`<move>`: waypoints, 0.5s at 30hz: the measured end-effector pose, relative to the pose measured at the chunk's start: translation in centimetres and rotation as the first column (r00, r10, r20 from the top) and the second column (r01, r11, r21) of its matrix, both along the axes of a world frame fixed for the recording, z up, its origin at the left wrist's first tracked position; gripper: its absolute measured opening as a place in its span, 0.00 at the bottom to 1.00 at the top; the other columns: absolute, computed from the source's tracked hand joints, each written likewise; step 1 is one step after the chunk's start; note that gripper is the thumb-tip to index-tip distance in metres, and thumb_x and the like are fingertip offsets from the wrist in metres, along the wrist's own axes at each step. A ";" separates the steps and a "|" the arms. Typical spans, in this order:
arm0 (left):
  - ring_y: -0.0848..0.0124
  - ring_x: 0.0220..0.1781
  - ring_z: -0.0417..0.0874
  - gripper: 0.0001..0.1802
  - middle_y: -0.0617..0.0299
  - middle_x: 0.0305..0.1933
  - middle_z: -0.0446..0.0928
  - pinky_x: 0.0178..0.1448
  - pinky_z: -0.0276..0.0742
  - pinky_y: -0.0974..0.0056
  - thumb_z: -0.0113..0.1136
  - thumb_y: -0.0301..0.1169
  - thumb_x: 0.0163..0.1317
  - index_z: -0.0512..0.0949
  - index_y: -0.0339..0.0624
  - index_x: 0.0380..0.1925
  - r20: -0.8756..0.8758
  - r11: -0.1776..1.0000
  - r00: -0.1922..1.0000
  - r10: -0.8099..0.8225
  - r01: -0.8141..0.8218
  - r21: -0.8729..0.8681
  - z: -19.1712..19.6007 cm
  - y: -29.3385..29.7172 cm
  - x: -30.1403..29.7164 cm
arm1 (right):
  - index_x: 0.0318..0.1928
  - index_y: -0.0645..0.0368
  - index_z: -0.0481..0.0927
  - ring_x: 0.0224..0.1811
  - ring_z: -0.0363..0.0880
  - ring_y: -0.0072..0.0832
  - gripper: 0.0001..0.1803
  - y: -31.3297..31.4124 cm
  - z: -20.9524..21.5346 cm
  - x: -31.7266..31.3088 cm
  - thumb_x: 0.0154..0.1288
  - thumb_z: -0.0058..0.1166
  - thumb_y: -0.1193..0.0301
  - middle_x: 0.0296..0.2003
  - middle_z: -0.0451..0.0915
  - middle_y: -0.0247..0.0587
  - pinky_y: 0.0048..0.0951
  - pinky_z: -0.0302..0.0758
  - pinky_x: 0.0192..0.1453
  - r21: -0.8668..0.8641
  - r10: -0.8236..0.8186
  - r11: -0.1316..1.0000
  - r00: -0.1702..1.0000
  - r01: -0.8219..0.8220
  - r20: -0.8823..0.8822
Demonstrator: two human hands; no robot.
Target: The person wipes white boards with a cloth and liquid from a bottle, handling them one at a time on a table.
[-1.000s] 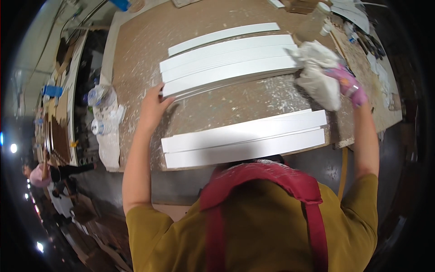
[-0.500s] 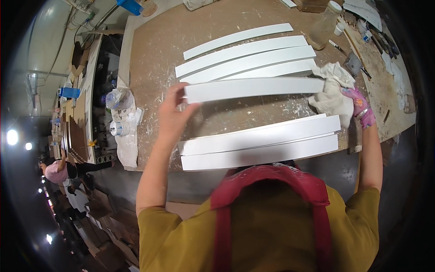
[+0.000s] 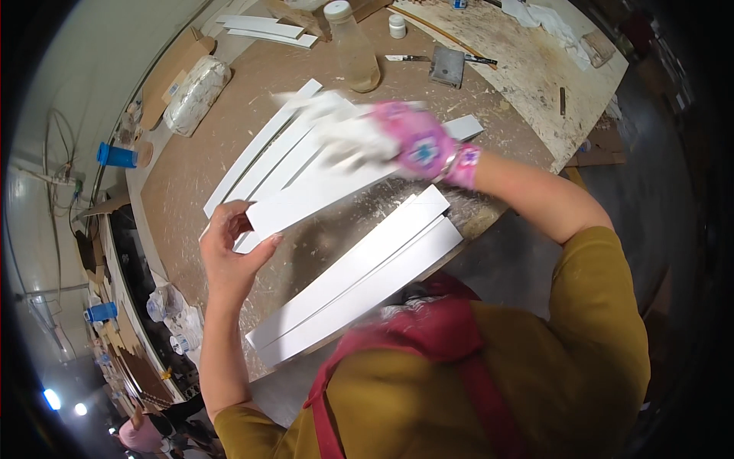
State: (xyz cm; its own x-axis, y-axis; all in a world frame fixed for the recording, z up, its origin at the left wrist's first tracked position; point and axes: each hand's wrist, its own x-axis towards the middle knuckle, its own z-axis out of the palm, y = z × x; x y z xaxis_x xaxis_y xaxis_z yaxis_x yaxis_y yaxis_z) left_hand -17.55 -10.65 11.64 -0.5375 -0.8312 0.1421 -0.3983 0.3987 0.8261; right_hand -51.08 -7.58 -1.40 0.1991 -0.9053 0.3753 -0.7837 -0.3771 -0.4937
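Note:
My left hand (image 3: pixel 229 249) grips the near end of a long white strip (image 3: pixel 321 195) and holds it over the brown worktable (image 3: pixel 229 107). My right hand (image 3: pixel 417 145), in a pink glove, presses a white cloth (image 3: pixel 348 130) onto that same strip; the cloth is blurred with motion. Several more white strips (image 3: pixel 264 157) lie fanned out beyond it. Two white strips (image 3: pixel 367 279) lie side by side nearer to my body.
A clear plastic bottle (image 3: pixel 355 50) with a white cap stands at the back of the table. A scraper (image 3: pixel 447 65), a small white jar (image 3: pixel 397 25) and a wrapped white bundle (image 3: pixel 195 84) lie around it. A blue cup (image 3: pixel 116 155) stands at the far left.
My left hand has drawn one strip away from the stack and lifted its end. My right hand has moved with the cloth from the right side onto that strip.

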 end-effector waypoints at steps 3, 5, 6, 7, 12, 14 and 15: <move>0.71 0.45 0.79 0.26 0.59 0.40 0.75 0.52 0.74 0.66 0.71 0.23 0.45 0.70 0.35 0.45 -0.009 0.996 0.999 0.039 -0.038 0.077 -2.2 -0.2 1.2 | 0.41 0.54 0.78 0.46 0.77 0.35 0.12 3.8 -3.7 -8.6 0.58 0.56 0.64 0.40 0.78 0.44 0.36 0.76 0.51 0.066 -0.534 0.822 0.806 0.565 -0.254; 0.71 0.46 0.78 0.27 0.60 0.41 0.75 0.54 0.74 0.66 0.71 0.23 0.46 0.69 0.35 0.46 -0.042 0.991 0.997 0.063 -0.058 0.125 -2.7 0.1 1.3 | 0.45 0.56 0.77 0.47 0.75 0.41 0.14 6.2 -5.1 -12.6 0.58 0.54 0.67 0.42 0.77 0.48 0.38 0.73 0.53 -0.098 -0.523 0.847 0.787 0.522 -0.328; 0.71 0.47 0.78 0.27 0.59 0.43 0.75 0.54 0.73 0.66 0.70 0.22 0.46 0.69 0.35 0.46 -0.050 0.994 0.996 0.071 -0.066 0.083 -2.6 0.1 1.1 | 0.45 0.56 0.77 0.47 0.75 0.41 0.14 6.5 -6.0 -13.6 0.58 0.54 0.67 0.42 0.77 0.48 0.38 0.73 0.53 -0.092 -0.524 0.846 0.786 0.525 -0.328; 0.70 0.48 0.78 0.27 0.58 0.45 0.74 0.55 0.73 0.66 0.69 0.22 0.47 0.68 0.36 0.46 -0.058 0.996 0.995 0.086 -0.083 0.039 -2.5 0.2 1.0 | 0.48 0.57 0.76 0.48 0.74 0.43 0.16 6.3 -6.9 -14.1 0.58 0.53 0.68 0.43 0.76 0.50 0.39 0.72 0.54 -0.106 -0.510 0.857 0.801 0.505 -0.314; 0.67 0.50 0.77 0.33 0.56 0.52 0.75 0.55 0.73 0.64 0.71 0.24 0.45 0.71 0.38 0.55 0.096 0.978 0.993 -0.070 0.088 -0.188 0.3 -0.1 0.1 | 0.53 0.57 0.73 0.51 0.72 0.47 0.20 5.7 -8.3 -14.4 0.60 0.50 0.68 0.47 0.74 0.51 0.41 0.70 0.56 -0.078 -0.513 0.857 0.828 0.510 -0.227; 0.61 0.45 0.80 0.26 0.55 0.45 0.78 0.48 0.75 0.64 0.68 0.22 0.44 0.77 0.39 0.47 0.270 0.900 0.950 -0.159 0.252 -0.356 2.6 0.3 -1.6 | 0.53 0.59 0.72 0.51 0.73 0.47 0.20 6.1 -9.1 -15.3 0.61 0.50 0.67 0.47 0.75 0.53 0.42 0.69 0.57 -0.056 -0.575 0.812 0.780 0.581 -0.246; 0.60 0.42 0.80 0.24 0.54 0.42 0.79 0.46 0.76 0.64 0.67 0.21 0.44 0.78 0.40 0.46 0.312 0.884 0.941 -0.133 0.255 -0.391 2.9 0.4 -1.8 | 0.53 0.60 0.72 0.51 0.74 0.47 0.20 5.7 -9.5 -14.9 0.62 0.50 0.67 0.47 0.75 0.54 0.43 0.69 0.57 -0.045 -0.603 0.789 0.759 0.612 -0.247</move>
